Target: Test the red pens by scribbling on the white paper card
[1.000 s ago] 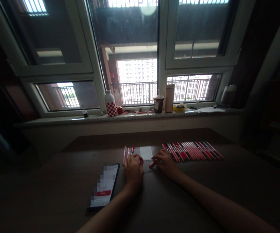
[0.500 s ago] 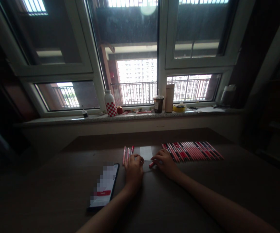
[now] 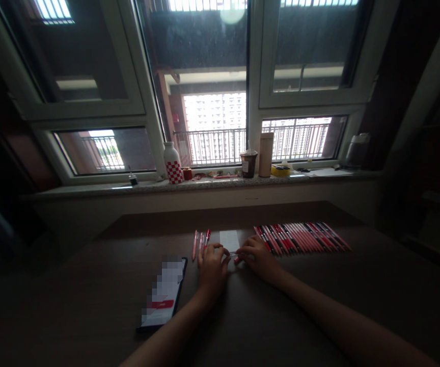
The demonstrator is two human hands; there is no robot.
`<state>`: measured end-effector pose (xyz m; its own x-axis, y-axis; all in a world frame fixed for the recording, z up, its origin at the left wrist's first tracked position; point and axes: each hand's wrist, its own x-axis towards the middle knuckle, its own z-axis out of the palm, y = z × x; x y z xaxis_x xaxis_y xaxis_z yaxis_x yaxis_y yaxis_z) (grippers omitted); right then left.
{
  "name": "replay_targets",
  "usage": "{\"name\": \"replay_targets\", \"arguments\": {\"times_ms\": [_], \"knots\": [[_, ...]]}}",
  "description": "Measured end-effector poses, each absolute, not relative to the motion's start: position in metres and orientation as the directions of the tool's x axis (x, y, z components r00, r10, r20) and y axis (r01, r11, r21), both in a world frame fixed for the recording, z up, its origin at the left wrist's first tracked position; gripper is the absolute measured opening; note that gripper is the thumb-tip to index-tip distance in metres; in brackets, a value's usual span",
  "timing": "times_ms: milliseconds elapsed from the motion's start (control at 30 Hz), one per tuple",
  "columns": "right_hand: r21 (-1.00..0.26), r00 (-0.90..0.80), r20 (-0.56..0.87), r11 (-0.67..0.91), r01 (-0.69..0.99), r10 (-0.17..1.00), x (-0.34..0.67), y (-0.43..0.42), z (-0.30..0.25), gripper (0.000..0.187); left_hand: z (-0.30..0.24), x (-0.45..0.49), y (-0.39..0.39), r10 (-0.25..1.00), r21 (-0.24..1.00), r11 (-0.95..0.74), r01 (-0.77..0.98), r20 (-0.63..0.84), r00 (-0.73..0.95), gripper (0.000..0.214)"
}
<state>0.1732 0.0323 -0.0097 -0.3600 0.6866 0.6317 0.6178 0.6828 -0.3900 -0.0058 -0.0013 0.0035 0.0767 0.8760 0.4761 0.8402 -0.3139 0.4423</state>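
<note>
Clear piece (image 3: 234, 254) spans fingers' (image 3: 245, 250) gap near sheet's (image 3: 229, 239) edge.

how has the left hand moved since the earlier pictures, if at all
Yes, slightly: the left hand has shifted rightward, judged against the smartphone lying beside it, and its fingertips are now closer to the right hand.

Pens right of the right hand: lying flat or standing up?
Lying flat: the pens rest lengthwise on the table, side by side, beside the right hand.
</note>
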Motion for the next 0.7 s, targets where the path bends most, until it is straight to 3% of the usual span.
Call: {"name": "replay_targets", "arguments": {"times_ms": [700], "knots": [[-0.398, -0.340, 0.633, 0.669, 0.628, 0.695, 0.1744, 0.0349, -0.0121, 0.012, 0.0069, -0.0057, -0.0025, 0.871, 0.421, -0.287, 0.860, 0.488, 0.051, 0.017]]}}
